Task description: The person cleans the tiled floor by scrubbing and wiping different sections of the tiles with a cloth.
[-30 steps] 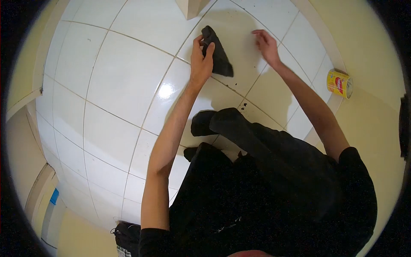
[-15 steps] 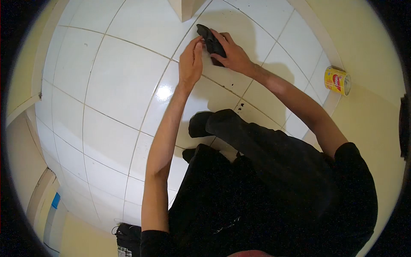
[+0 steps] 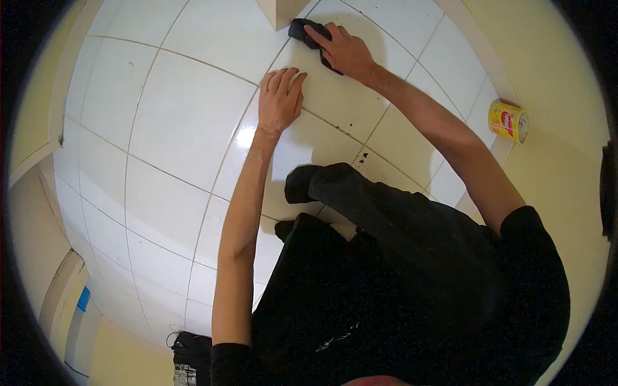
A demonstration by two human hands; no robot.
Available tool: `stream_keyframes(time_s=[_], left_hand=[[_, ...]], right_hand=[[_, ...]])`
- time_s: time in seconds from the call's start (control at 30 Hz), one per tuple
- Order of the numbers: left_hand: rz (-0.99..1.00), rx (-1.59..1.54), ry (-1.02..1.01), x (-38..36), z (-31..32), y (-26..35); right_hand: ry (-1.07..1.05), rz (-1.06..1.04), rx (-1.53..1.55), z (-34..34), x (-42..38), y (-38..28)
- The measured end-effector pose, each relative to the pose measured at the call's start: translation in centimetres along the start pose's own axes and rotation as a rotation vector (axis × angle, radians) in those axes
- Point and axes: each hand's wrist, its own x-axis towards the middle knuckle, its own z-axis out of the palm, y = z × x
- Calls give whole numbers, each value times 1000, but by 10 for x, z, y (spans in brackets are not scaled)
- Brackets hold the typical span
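Dark cloth: upper centre of frame, on tiled floor | right hand: grip closed on it | left hand: grip open, back up, over tiles, lower left of cloth

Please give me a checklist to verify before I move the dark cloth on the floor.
1. Right hand on the dark cloth: ok.
2. Left hand away from the cloth: ok, over the tiles.
3. Yellow can out of the hands' way: ok, it is beside the wall.
4. Tiles free of dark bits: not ok, some show.
5. Underside of the cloth clean: cannot tell, hidden.
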Motion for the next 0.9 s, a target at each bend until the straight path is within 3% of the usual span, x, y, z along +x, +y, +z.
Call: stream_keyframes(time_s=[0.13, 0.17, 0.33, 0.43, 0.53, 0.6, 0.73, 0.77, 0.87, 0.9], left_hand=[[-13, -4, 12, -2, 1, -1], [-7, -6, 4, -2, 0, -1], [11, 11, -21, -3, 2, -4], [1, 38, -32, -5, 4, -3], [-20, 30, -40, -5, 2, -2], [-32, -22, -27, -5, 2, -1], [-14, 55, -59, -5, 5, -2], [-12, 51, -53, -5, 5, -2], [-21, -12, -38, -3, 1, 0], [-27, -42, -35, -2, 0, 1]], right_hand=[[72, 126, -108, 9, 16, 10], [174, 88, -86, 13, 14, 20], [43, 475, -109, 12, -2, 72], [120, 571, -73, 23, -15, 126], [218, 667, 31, 1, -14, 136], [270, 605, 82, -24, -12, 119], [321, 261, 178, -53, -12, 62], [322, 198, 212, -29, -17, 60], [162, 7, 125, 0, -18, 18], [13, 16, 157, -3, -15, -2]])
